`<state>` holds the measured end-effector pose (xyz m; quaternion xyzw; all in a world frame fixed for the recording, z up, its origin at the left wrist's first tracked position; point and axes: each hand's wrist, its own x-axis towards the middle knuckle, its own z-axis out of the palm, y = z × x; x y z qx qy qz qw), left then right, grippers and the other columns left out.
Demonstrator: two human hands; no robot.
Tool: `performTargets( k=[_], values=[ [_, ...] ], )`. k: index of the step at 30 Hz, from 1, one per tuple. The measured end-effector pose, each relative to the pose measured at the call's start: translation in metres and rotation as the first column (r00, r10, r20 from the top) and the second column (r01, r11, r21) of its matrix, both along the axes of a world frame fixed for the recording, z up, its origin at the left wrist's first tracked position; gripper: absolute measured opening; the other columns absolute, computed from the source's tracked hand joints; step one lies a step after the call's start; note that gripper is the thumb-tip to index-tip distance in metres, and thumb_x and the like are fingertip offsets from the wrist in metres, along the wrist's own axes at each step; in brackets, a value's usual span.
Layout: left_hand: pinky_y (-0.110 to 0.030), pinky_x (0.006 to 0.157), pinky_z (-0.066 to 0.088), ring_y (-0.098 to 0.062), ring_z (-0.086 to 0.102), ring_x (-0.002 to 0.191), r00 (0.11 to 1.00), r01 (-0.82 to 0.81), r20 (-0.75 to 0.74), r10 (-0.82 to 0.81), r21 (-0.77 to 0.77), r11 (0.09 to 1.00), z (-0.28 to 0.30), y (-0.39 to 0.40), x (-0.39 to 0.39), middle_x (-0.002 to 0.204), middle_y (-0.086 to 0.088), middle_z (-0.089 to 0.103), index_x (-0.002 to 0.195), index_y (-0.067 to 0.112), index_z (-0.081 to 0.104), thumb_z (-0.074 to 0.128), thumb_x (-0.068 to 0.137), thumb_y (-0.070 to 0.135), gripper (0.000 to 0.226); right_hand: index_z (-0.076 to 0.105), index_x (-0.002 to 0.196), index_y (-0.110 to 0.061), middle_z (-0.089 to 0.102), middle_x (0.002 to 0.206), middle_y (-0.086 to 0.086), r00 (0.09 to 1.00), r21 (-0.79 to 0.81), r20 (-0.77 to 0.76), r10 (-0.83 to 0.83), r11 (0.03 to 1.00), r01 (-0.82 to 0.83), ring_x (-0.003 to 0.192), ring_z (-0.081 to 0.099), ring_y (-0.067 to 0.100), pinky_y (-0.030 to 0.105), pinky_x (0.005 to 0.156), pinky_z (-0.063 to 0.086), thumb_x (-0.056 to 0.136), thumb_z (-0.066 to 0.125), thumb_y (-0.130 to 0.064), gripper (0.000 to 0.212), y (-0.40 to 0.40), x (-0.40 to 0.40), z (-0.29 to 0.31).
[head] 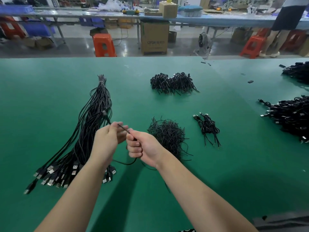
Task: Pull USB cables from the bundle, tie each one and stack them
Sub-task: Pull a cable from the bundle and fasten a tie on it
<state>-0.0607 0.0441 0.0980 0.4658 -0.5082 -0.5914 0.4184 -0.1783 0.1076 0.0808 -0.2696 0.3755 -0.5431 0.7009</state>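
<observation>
The bundle (87, 131) lies at the left of the mat (50, 91), still thick with loose cables, so most work remains. Over the middle, the left hand (107, 139) and right hand (142, 148) both pinch one cable (123, 128), not yet tied. Right of them sit twist ties (167, 136), then a small stack (209, 128) of tied cables.

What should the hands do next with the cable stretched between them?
Probably start coiling it. The left hand and right hand both grip one cable, its slack looping on the green table beneath. It is clear of the bundle but not yet tied like the finished ones.
</observation>
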Motion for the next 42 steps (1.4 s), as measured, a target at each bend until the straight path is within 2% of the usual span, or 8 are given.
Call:
performTargets(
  k=[4,10,14,17,23,28,34,42],
  values=[
    [-0.024,0.068,0.059,-0.016,0.075,0.079,0.857,-0.018,-0.49,0.162,0.286,0.958,0.015,-0.014,-0.011,0.099,-0.016,0.071,0.107,-0.001,0.055,0.025,0.111,0.025,0.04,0.044,0.072,-0.021,0.026,0.056,-0.009,0.999,0.023,-0.055,0.001,1.0,0.0,0.044,0.019,0.005,0.02,0.044,0.013,0.108,0.036,-0.03,0.038,-0.001,0.007,-0.006],
    [-0.015,0.037,0.022,-0.004,0.025,0.034,0.774,0.18,-0.633,0.025,0.258,0.949,0.05,-0.032,0.008,0.061,0.01,0.053,0.104,0.006,0.06,0.034,0.108,0.027,0.033,0.048,0.069,-0.021,0.026,0.058,-0.008,0.996,0.056,0.085,-0.01,0.998,0.006,0.047,0.018,0.008,0.022,0.045,0.015,0.107,0.038,-0.03,0.04,0.003,0.001,-0.016],
    [-0.02,0.038,0.021,-0.01,0.017,0.038,0.841,0.503,-0.224,-0.492,-0.011,0.864,0.05,-0.032,0.039,0.057,-0.009,0.049,0.101,-0.003,0.069,0.043,0.101,0.024,0.037,0.048,0.07,-0.02,0.024,0.057,-0.008,0.982,0.115,0.171,-0.074,0.992,0.055,0.05,0.012,0.009,0.022,0.045,0.013,0.107,0.038,-0.028,0.039,0.007,-0.014,-0.017],
    [-0.019,0.039,0.023,-0.012,0.028,0.041,0.621,0.749,0.288,-0.729,0.059,0.66,0.039,-0.017,0.049,0.074,-0.016,0.069,0.103,0.002,0.074,0.046,0.101,0.023,0.034,0.048,0.074,-0.019,0.028,0.055,-0.01,0.99,0.103,0.123,-0.063,0.993,0.05,0.042,0.018,0.005,0.019,0.042,0.014,0.108,0.037,-0.029,0.037,0.003,-0.015,-0.009],
    [-0.024,0.044,0.035,-0.01,0.04,0.038,0.445,0.669,0.825,-0.348,-0.049,0.742,0.017,-0.007,0.036,0.042,0.004,0.049,0.088,0.017,0.075,0.046,0.104,0.026,0.034,0.045,0.074,-0.019,0.027,0.055,-0.01,0.998,0.071,-0.069,0.001,0.997,0.004,0.041,0.018,0.004,0.021,0.041,0.01,0.108,0.035,-0.027,0.036,0.003,-0.01,0.0],
    [-0.016,0.046,0.039,-0.004,0.056,0.045,0.429,0.634,0.885,-0.182,-0.152,0.758,0.006,-0.002,0.03,0.056,-0.001,0.064,0.086,0.015,0.066,0.047,0.104,0.031,0.03,0.044,0.075,-0.018,0.025,0.057,-0.008,0.989,0.038,-0.147,0.012,0.999,-0.006,0.043,0.018,0.005,0.023,0.044,0.009,0.109,0.035,-0.027,0.036,0.01,-0.01,0.003],
    [-0.018,0.075,0.05,-0.002,0.069,0.072,0.925,0.159,0.378,-0.024,-0.329,0.931,0.004,0.004,0.008,0.104,0.01,0.074,0.117,0.021,0.067,0.043,0.106,0.022,0.027,0.044,0.078,-0.019,0.022,0.061,-0.006,0.993,-0.05,-0.12,0.019,0.998,-0.025,0.044,0.018,0.005,0.02,0.042,0.012,0.11,0.036,-0.032,0.035,0.01,0.0,0.013],
    [-0.024,0.066,0.057,-0.018,0.073,0.074,0.912,0.015,-0.406,0.05,0.155,0.988,0.018,0.007,-0.02,0.1,-0.014,0.072,0.111,-0.002,0.058,0.031,0.11,0.022,0.036,0.042,0.077,-0.021,0.026,0.056,-0.011,0.957,-0.039,-0.288,-0.029,0.999,0.018,0.043,0.019,0.003,0.016,0.039,0.019,0.108,0.039,-0.039,0.036,0.01,0.004,0.002]
  ],
)
